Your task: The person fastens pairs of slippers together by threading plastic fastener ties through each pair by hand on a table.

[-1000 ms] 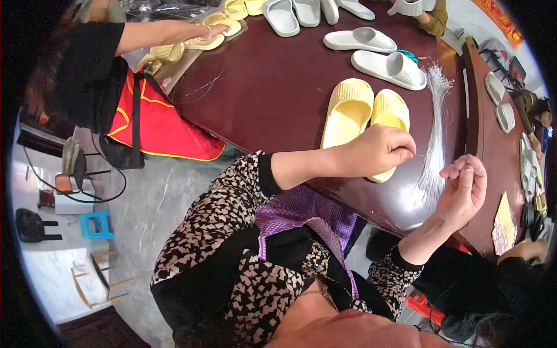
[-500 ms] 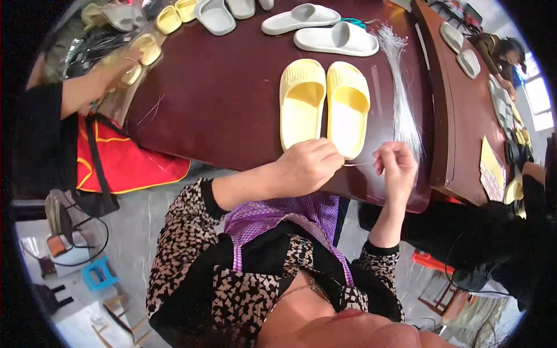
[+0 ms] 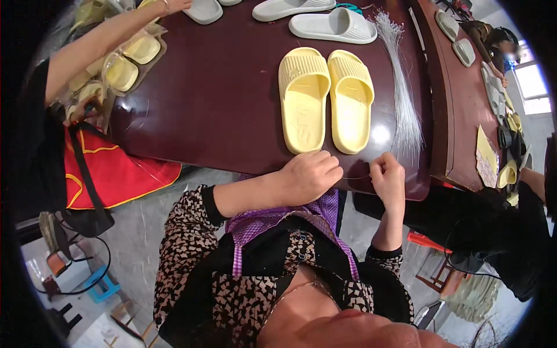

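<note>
A thin, pale strand (image 3: pixel 356 177) runs between my two hands at the table's near edge. My left hand (image 3: pixel 311 177) is closed in a loose fist around its left end. My right hand (image 3: pixel 387 180) pinches the other end between thumb and fingertips. Just beyond them a pair of yellow slippers lies side by side, a left slipper (image 3: pixel 304 107) and a right slipper (image 3: pixel 351 110), with toes pointing away from me. To their right lies a long bundle of whitish strands (image 3: pixel 404 107), knobbly at its far end.
Grey slippers (image 3: pixel 332 26) lie at the far side of the dark red table (image 3: pixel 214 98), near teal-handled scissors (image 3: pixel 348 7). At left, a co-worker's arm (image 3: pixel 107 46) reaches over bagged yellow slippers (image 3: pixel 132 61). Another table (image 3: pixel 464 116) with slippers stands at right.
My right fingers have closed onto the strand's end, and the strand now bows slightly. The co-worker's arm has swung farther across toward the grey slippers. The whole view has shifted a little.
</note>
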Tool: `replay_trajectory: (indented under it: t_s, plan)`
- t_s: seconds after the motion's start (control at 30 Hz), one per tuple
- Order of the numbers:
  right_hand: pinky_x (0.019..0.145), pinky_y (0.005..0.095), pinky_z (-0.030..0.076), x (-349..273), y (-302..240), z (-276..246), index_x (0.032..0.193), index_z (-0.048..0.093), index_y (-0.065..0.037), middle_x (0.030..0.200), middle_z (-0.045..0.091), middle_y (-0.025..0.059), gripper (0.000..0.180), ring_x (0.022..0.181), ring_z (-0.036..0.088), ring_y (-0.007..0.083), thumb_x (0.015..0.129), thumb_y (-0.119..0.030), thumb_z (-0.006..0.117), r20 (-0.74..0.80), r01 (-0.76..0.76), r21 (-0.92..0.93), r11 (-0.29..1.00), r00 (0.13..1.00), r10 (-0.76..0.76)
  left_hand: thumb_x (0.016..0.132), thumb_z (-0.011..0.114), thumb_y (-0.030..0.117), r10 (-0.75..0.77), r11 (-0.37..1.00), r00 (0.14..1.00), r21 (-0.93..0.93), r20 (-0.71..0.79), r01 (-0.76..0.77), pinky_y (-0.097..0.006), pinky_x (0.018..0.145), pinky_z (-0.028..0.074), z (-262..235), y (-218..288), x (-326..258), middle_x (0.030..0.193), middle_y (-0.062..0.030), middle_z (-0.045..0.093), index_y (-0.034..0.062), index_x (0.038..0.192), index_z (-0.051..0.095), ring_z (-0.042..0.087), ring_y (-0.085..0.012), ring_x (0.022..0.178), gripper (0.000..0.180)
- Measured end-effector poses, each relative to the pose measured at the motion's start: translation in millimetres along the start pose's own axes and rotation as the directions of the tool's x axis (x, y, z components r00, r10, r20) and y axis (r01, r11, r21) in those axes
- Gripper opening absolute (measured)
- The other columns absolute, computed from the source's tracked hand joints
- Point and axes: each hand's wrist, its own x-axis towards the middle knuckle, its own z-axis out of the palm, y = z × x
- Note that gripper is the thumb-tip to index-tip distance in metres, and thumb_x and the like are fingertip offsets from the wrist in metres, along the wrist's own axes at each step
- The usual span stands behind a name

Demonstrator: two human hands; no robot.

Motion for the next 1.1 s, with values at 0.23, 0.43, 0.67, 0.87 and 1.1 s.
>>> replay_trajectory:
  t_s: [0.23,0.43,0.67,0.87,1.1]
  plan:
    - [0.055,0.0393,0.045,37.0,-10.7,-6.6,0.076,0.055,0.004,0.064,0.057,0.0226,0.012,0.059,0.06,0.0338,0.077,-0.008,0.054,0.043,0.052,-0.209,0.976,0.998,-0.044,0.069,0.059,0.003,0.06,0.998,0.997,0.022,-0.038,-0.059,-0.035,0.057,0.045,-0.6,-40.7,22.7,0.068,-0.0089,0.049,0.0019,0.071,0.052,0.052,-0.0239,0.063,0.008]
    - [0.063,0.0451,0.046,84.7,-16.7,0.4,0.076,0.056,0.003,0.072,0.06,0.0245,0.014,0.07,0.059,0.042,0.078,-0.01,0.053,0.025,0.066,-0.343,0.937,0.998,-0.061,0.076,0.056,0.004,-0.049,0.973,0.998,0.226,0.043,0.038,-0.036,0.065,0.047,-9.1,-93.0,46.2,0.073,-0.0113,0.052,0.0004,0.075,0.055,0.054,-0.0263,0.072,0.004]
    - [0.065,0.0451,0.047,113.9,-42.8,22.5,0.079,0.057,0.003,0.076,0.061,0.0246,0.013,0.072,0.06,0.0414,0.081,-0.01,0.053,0.012,0.067,-0.321,0.945,0.998,-0.067,0.082,0.053,0.005,-0.168,0.978,0.985,0.117,-0.036,0.171,-0.038,0.071,0.047,-14.9,-111.0,43.0,0.08,-0.0125,0.052,-0.0007,0.082,0.053,0.055,-0.0282,0.077,0.005]
    - [0.058,0.0386,0.048,116.4,-33.5,29.6,0.084,0.059,0.004,0.072,0.062,0.0211,0.016,0.062,0.062,0.0335,0.084,-0.011,0.054,-0.046,0.182,-0.193,0.964,0.98,-0.194,0.076,0.051,0.001,-0.24,0.962,0.965,0.106,-0.107,0.251,-0.04,0.075,0.047,-10.6,-118.6,38.4,0.084,-0.0129,0.053,0.001,0.079,0.051,0.056,-0.0298,0.082,0.002]
    - [0.051,0.0322,0.047,148.0,-10.1,1.6,0.084,0.063,0.003,0.067,0.063,0.0157,0.021,0.053,0.059,0.0206,0.085,-0.017,0.056,0.001,-0.015,0.088,0.996,1.0,0.015,0.082,0.053,0.003,-0.238,0.957,0.964,0.139,-0.12,0.253,-0.04,0.071,0.048,-8.1,-121.0,41.8,0.08,-0.0139,0.053,-0.0003,0.081,0.051,0.057,-0.03,0.077,0.004]
